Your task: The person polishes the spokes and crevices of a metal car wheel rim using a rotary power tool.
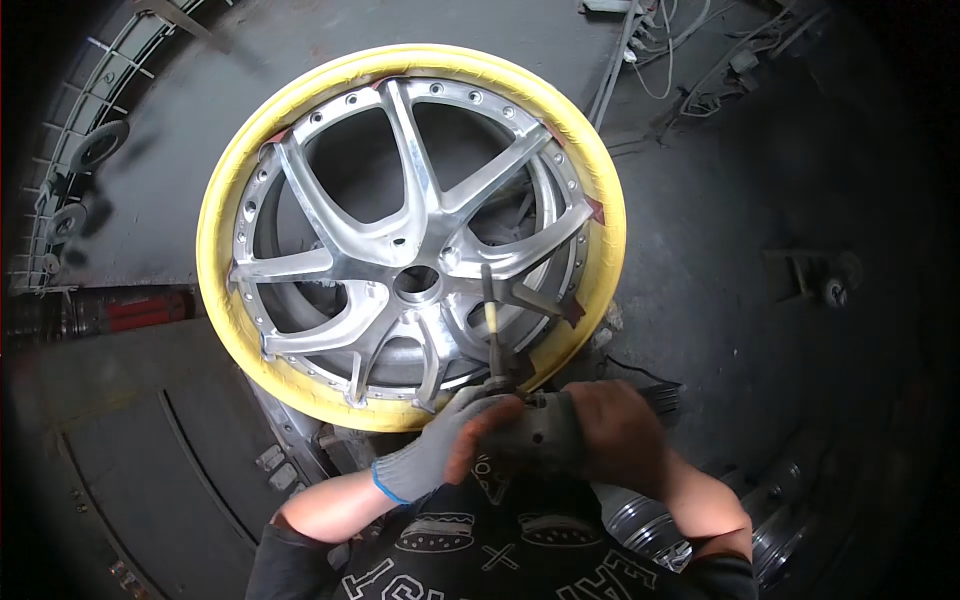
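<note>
My left hand (450, 445), in a grey glove with a blue cuff and an orange-brown patch, is closed around the front of a die grinder (545, 432). Round the tool's rear body is my right hand (622, 432), blurred and dark, its fingers partly hidden. A thin shaft (492, 318) with a pale yellow band points away from me, over the lower right spokes; whether it touches them I cannot tell. Beneath it lies a silver alloy wheel (345, 262) with several spokes and a round centre hole. Yellow wrapping (213, 255) covers its outer lip, with dark red bits near some spoke ends.
A wire rack (60, 130) holding round discs stands at the left. Cables (690, 50) run along the upper right. A red object (145, 312) lies left of the wheel. More shiny metal wheels (640, 525) sit at the lower right, beside my right arm.
</note>
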The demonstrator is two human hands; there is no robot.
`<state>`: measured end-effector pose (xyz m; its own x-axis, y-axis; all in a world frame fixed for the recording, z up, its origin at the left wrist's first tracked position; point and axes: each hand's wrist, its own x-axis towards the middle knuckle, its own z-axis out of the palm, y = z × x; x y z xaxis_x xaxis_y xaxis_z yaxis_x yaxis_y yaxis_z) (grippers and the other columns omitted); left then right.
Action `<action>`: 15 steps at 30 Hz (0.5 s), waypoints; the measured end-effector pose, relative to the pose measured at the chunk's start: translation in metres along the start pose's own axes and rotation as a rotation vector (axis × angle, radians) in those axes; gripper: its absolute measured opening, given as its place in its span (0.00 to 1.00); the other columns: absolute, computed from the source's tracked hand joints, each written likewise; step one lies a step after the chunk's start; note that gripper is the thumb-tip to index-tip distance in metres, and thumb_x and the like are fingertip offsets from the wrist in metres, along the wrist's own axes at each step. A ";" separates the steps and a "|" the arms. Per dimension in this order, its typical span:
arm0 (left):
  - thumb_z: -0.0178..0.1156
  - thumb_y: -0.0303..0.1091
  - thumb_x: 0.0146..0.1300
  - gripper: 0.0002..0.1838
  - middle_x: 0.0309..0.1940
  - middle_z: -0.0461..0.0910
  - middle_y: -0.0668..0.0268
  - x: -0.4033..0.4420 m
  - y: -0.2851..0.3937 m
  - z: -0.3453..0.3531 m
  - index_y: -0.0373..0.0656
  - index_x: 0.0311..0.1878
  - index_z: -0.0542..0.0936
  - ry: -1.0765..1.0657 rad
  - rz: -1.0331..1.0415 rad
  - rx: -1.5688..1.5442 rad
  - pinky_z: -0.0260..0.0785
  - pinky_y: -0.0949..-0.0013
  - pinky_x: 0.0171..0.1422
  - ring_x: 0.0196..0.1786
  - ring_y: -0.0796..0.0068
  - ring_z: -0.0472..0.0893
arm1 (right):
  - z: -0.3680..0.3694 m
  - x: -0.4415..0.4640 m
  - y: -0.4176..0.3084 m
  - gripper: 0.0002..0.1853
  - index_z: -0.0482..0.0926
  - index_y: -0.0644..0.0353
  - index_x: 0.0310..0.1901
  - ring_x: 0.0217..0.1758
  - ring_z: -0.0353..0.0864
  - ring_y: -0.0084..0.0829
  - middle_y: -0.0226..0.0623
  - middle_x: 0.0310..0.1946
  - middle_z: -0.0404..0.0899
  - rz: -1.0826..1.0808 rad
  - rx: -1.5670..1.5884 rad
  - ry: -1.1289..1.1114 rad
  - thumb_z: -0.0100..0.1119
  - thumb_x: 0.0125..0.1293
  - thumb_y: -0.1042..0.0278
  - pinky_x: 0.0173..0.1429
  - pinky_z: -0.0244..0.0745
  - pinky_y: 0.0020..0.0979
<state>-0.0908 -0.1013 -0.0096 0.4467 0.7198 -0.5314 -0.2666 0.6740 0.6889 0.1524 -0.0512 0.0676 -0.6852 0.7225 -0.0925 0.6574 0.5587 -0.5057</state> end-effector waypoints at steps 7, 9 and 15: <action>0.56 0.47 0.73 0.24 0.47 0.84 0.58 -0.009 0.025 -0.024 0.37 0.60 0.77 -0.097 -0.057 -0.242 0.80 0.67 0.47 0.43 0.70 0.85 | 0.007 0.024 -0.016 0.35 0.72 0.71 0.52 0.43 0.83 0.45 0.47 0.38 0.80 0.007 0.043 -0.028 0.72 0.46 0.56 0.51 0.75 0.41; 0.55 0.48 0.73 0.25 0.45 0.84 0.56 -0.011 0.031 -0.029 0.36 0.59 0.76 -0.159 -0.122 -0.386 0.81 0.67 0.43 0.41 0.69 0.86 | 0.010 0.028 -0.015 0.34 0.72 0.71 0.51 0.40 0.84 0.45 0.47 0.36 0.80 -0.015 0.050 -0.002 0.72 0.47 0.56 0.49 0.76 0.41; 0.53 0.41 0.77 0.23 0.59 0.78 0.52 -0.015 0.023 -0.009 0.33 0.65 0.71 -0.134 -0.132 -0.286 0.73 0.66 0.66 0.61 0.64 0.80 | -0.015 0.018 -0.002 0.30 0.73 0.68 0.49 0.39 0.84 0.47 0.47 0.36 0.80 -0.024 0.123 0.075 0.72 0.47 0.59 0.47 0.78 0.41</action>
<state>-0.1112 -0.0950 0.0102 0.5963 0.6075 -0.5247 -0.4190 0.7931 0.4421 0.1438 -0.0329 0.0796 -0.6719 0.7405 -0.0170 0.5943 0.5253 -0.6089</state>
